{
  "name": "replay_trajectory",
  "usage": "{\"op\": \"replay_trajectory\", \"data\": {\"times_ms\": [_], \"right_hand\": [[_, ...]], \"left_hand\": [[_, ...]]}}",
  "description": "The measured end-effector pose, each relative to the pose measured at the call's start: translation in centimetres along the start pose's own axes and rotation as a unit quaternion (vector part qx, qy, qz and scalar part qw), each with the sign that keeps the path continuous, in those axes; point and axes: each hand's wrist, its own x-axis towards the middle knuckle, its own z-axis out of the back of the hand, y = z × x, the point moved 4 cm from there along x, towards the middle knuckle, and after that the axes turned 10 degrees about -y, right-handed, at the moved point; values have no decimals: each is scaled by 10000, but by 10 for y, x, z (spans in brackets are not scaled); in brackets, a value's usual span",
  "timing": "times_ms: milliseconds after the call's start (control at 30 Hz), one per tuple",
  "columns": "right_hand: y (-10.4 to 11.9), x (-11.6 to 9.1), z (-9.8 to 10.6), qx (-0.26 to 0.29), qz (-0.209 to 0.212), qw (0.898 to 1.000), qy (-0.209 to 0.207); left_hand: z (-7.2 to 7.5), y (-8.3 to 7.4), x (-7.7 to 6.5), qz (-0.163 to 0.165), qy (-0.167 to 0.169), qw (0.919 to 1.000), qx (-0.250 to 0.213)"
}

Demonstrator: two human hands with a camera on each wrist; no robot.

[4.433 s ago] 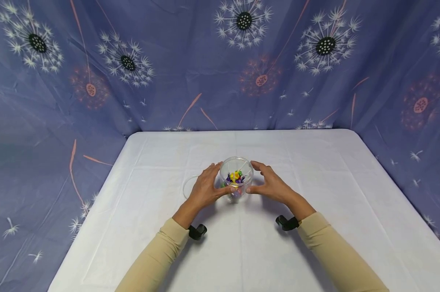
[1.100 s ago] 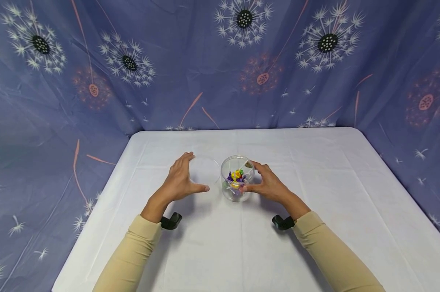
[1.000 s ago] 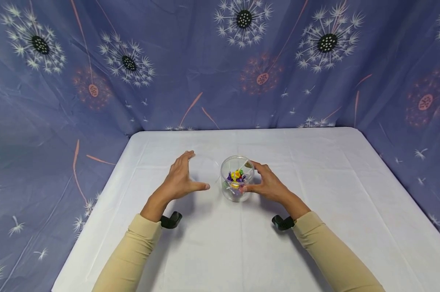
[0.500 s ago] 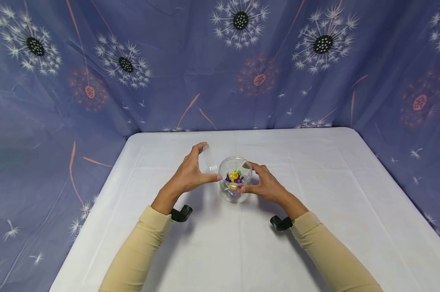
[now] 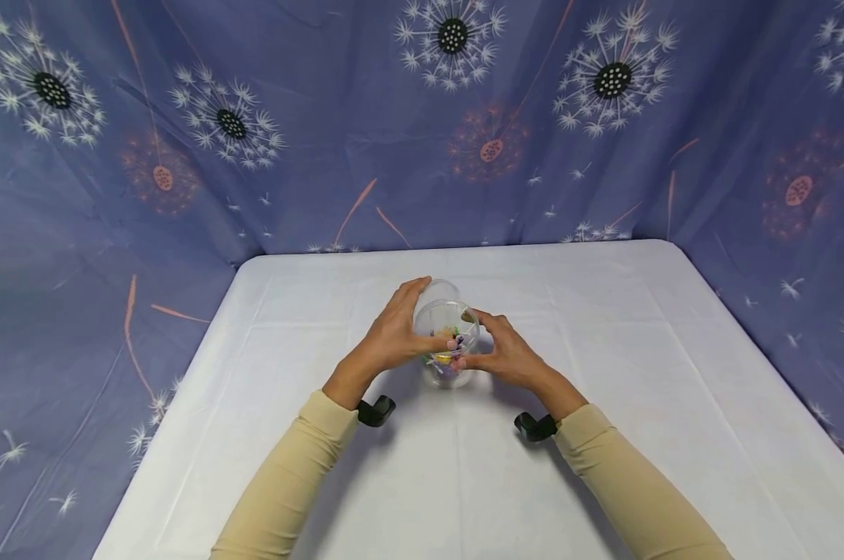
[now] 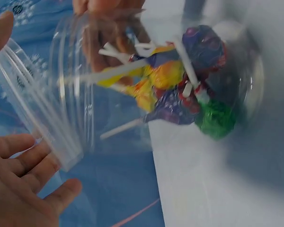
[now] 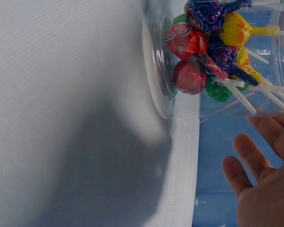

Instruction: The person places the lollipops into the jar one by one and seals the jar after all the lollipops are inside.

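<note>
A clear plastic jar [image 5: 446,381] stands upright on the table, with several wrapped lollipops [image 7: 187,42] inside, red, purple, yellow and green, their white sticks pointing up toward the mouth. My right hand [image 5: 511,354] grips the jar near its rim, thumb in front and fingers behind. In my left hand [image 5: 393,330] is a clear lid [image 6: 40,106], pinched at its edge between thumb and fingers. It tilts over the jar's mouth, its far side raised, as the left wrist view shows. The left thumb overlaps the jar's front in the head view.
A white cloth covers the table [image 5: 576,467]. Blue curtains [image 5: 337,155] with a dandelion print hang behind it and at both sides. A dark wrist camera [image 5: 377,411] sits on the left wrist and another camera [image 5: 536,427] on the right.
My left hand let go of the jar, took the lid from the table on the left, lifted it and brought it right, over the jar. The right hand still holds the jar.
</note>
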Motion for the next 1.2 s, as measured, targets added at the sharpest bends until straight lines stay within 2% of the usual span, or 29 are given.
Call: {"op": "replay_trajectory", "data": {"times_ms": [133,333,500,733,967,1200], "right_hand": [[-2,0,0,39,39,10000,11],[-2,1,0,-40,-25,10000,-37],[-3,1,-1,-85,-36,9999,-58],[-4,1,-1,-27,29,10000,-32],[-2,0,1,56,239,9997,-50],[-4,0,1,31,308,9995,-79]], "left_hand": [[-9,-3,1,-303,75,9990,328],[-15,-5,1,-496,63,9978,441],[-19,-6,2,-664,65,9946,799],[-23,-6,3,-775,158,9905,1123],[-25,-10,6,-955,102,9846,1459],[-27,-8,4,-906,58,9854,1442]]}}
